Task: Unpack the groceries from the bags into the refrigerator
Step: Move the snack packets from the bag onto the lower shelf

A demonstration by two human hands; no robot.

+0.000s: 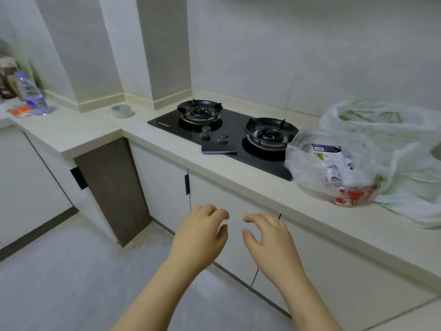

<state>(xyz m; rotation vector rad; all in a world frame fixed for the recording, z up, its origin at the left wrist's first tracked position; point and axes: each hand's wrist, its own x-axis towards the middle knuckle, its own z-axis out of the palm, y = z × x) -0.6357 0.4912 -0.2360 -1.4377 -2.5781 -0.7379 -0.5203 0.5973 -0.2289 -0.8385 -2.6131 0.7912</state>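
Pale stone countertop (pixel 167 149) runs in an L along a white-tiled kitchen wall, with white cabinet doors (pixel 162 182) beneath it. A black glass gas hob (pixel 235 124) with two burners is set into the counter. It has a small brand mark at its far-left corner, too small to read.

To the right of the hob stand the grocery bags. The large white bag with green print (pixel 393 139) sits far right, with something green showing at its open top. Just left of it, touching the hob's right edge, is the smaller clear bag (pixel 310 170). It has red printing low down and holds a white and blue carton (pixel 325 151) whose label is too blurred to read.

Near the camera, the left hand (pixel 200 232) and right hand (pixel 269 237) hover side by side in front of the cabinet doors. Their fingers are loosely curled, holding and touching nothing.

A plastic water bottle (pixel 32 94) with a purple label stands at far left. A dark phone (pixel 218 149) lies on the hob's near edge by the knobs, and a tape roll (pixel 121 111) sits on the counter left of the hob.
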